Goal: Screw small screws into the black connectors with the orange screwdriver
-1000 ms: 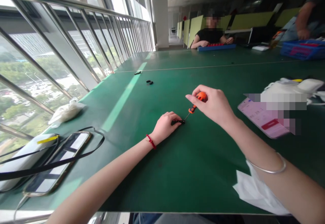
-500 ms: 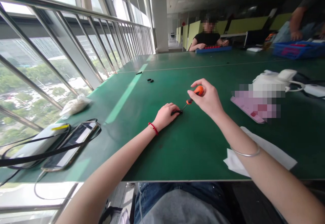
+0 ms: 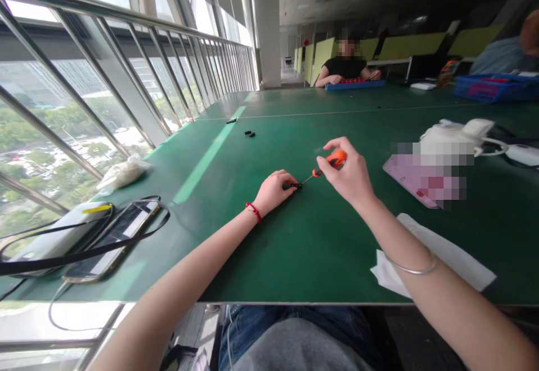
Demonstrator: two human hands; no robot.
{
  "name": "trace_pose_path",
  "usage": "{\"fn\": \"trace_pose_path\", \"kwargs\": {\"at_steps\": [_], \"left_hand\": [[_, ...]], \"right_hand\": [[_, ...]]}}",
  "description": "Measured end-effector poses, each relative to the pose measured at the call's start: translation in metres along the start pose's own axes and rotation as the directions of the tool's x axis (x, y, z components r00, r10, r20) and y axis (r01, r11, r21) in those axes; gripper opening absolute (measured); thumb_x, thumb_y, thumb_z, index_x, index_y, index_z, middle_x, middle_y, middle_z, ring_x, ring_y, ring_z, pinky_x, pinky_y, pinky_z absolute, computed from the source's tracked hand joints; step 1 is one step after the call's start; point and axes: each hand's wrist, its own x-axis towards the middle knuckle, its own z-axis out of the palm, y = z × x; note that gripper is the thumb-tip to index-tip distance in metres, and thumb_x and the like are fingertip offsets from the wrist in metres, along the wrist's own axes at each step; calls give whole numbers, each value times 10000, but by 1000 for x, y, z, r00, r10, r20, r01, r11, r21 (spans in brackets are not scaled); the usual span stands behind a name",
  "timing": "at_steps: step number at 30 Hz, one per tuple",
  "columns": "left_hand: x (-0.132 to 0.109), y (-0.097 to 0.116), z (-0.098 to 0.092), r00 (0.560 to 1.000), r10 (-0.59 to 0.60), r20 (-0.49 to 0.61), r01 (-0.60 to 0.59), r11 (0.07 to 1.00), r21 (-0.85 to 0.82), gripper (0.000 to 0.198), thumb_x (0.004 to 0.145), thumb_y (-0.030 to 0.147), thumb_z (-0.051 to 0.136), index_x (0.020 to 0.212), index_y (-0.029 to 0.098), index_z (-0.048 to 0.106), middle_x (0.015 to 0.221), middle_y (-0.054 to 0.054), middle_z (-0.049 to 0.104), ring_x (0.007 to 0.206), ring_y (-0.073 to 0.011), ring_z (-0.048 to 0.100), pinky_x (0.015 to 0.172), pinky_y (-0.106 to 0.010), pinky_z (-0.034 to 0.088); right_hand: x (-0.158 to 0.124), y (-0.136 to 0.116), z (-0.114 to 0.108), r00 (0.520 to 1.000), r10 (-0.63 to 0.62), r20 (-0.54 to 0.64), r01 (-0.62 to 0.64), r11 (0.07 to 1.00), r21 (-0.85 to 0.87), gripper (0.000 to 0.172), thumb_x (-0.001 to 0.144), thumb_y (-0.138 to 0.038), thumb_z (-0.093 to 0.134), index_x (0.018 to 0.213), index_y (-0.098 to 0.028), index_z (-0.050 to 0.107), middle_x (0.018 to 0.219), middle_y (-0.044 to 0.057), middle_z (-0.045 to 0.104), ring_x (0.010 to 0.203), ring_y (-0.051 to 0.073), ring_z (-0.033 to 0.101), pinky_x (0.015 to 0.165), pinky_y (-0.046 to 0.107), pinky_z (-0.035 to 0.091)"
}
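Here, the left hand (image 3: 273, 193) pins a small black part (image 3: 292, 186); the right hand (image 3: 347, 173) pinches an orange screwdriver (image 3: 330, 161), tip at the part.

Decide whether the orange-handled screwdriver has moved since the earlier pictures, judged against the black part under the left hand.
Yes: its orange handle, in the right hand, has dropped rightward against the black part under the left hand.
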Motion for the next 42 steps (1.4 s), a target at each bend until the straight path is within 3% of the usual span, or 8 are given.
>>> {"fn": "trace_pose_path", "kwargs": {"at_steps": [4, 9, 14, 20, 25, 30, 36, 42], "left_hand": [[4, 0, 6, 993, -115, -9, 112, 982, -150, 61, 745, 194, 673, 788, 153, 686, 821, -30, 657, 747, -147, 603, 713, -260, 493], [4, 1, 7, 992, -123, -10, 119, 976, -182, 67, 745, 199, 686, 786, 146, 690, 829, -35, 650, 745, -143, 607, 729, -264, 499], [2, -2, 6, 996, -92, -3, 89, 977, -195, 80, 753, 203, 681, 810, 148, 693, 850, -39, 646, 773, -147, 615, 764, -273, 510], [2, -5, 5, 999, -54, 3, 54, 979, -194, 79, 761, 201, 667, 820, 151, 682, 860, -39, 649, 784, -146, 618, 774, -275, 515], [2, -4, 4, 999, -39, 11, 40, 981, -192, 91, 765, 213, 667, 829, 151, 685, 866, -41, 645, 785, -148, 616, 772, -283, 513], [1, -5, 5, 999, -51, 11, 52, 977, -205, 88, 750, 206, 680, 822, 156, 685, 850, -31, 645, 779, -145, 614, 766, -278, 510], [2, -6, 6, 999, -52, 16, 54, 977, -208, 77, 748, 190, 677, 814, 152, 686, 841, -30, 645, 769, -140, 610, 748, -267, 504], [3, -8, 7, 999, -49, 10, 50, 976, -212, 83, 746, 195, 673, 814, 149, 672, 838, -29, 644, 767, -140, 609, 754, -274, 511]], "right_hand": [[0, 0, 2, 999, 37, 23, -37, 999, -13, 329, 792, -482, 503, 627, -205, 565, 595, 12, 578, 575, 154, 526, 582, 264, 362], [-2, -3, 1, 1000, -3, -10, 3, 1000, 5, 251, 696, -320, 593, 924, -217, 566, 626, -28, 570, 544, 142, 520, 585, 259, 378], [-5, -4, 1, 998, 8, 64, -7, 1000, -21, 275, 773, -463, 531, 678, -208, 568, 561, -10, 536, 533, 141, 493, 572, 272, 360], [-7, -3, 5, 995, -96, -26, 97, 995, 25, 370, 683, -382, 618, 1001, -217, 527, 646, -40, 553, 545, 143, 512, 601, 280, 398], [-8, -4, 4, 997, -62, 44, 63, 997, -38, 275, 753, -488, 563, 722, -216, 588, 565, -8, 542, 536, 144, 492, 560, 272, 362], [-9, -2, 5, 992, -122, -12, 122, 992, 9, 325, 671, -312, 617, 976, -218, 557, 654, -29, 554, 533, 134, 501, 585, 270, 392], [-11, -2, 9, 998, -63, 22, 62, 998, 18, 196, 735, -403, 585, 696, -211, 576, 593, -11, 553, 548, 134, 489, 573, 269, 361], [-14, -1, 14, 995, -91, -45, 93, 995, 40, 276, 669, -341, 625, 908, -222, 555, 584, -42, 517, 537, 149, 497, 592, 289, 401]]}}
